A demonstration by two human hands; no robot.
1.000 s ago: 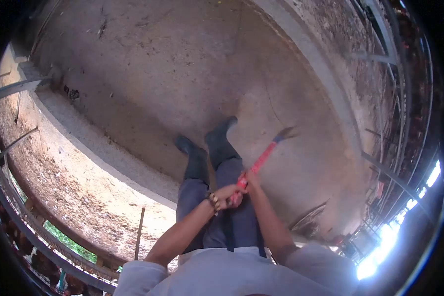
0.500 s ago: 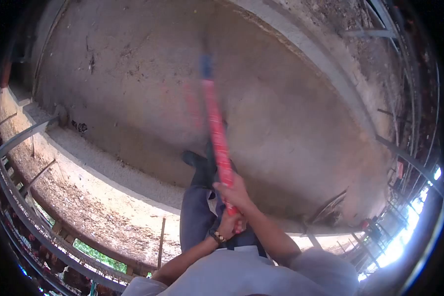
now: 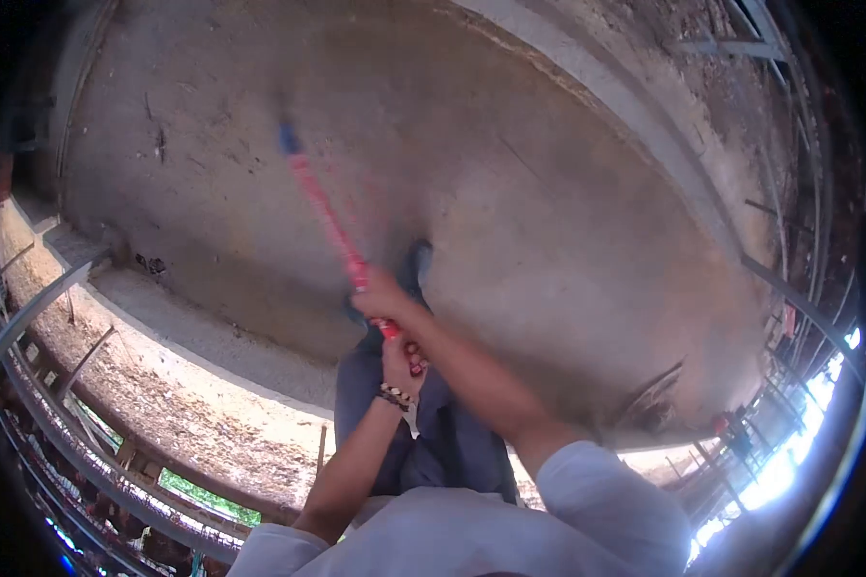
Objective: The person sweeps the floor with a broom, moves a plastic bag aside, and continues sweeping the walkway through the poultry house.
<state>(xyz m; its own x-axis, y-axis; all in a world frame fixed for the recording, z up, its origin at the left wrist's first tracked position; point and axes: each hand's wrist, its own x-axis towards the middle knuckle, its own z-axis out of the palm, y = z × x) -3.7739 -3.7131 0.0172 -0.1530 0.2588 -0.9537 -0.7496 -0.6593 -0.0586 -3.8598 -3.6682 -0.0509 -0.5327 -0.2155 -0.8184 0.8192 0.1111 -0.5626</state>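
A long red-handled broom (image 3: 325, 213) points up and to the left over a bare concrete floor (image 3: 548, 212). Motion blurs its far end, near a blue band, and the head cannot be made out. My right hand (image 3: 383, 299) grips the handle higher up, arm stretched forward. My left hand (image 3: 401, 361), with a beaded bracelet on the wrist, holds the handle's lower end close to my body. My dark boots (image 3: 416, 264) and grey trousers show just beyond the hands.
A raised concrete kerb (image 3: 202, 332) runs along the left of the floor, with dirt and litter beyond it. Metal rails (image 3: 58, 413) curve along the far left and right (image 3: 789, 308) edges. A thin stick (image 3: 318, 452) lies on the dirt.
The broom has swung from the right, across the middle, over to the left. My right arm has reached further forward, and both hands have stayed on the handle.
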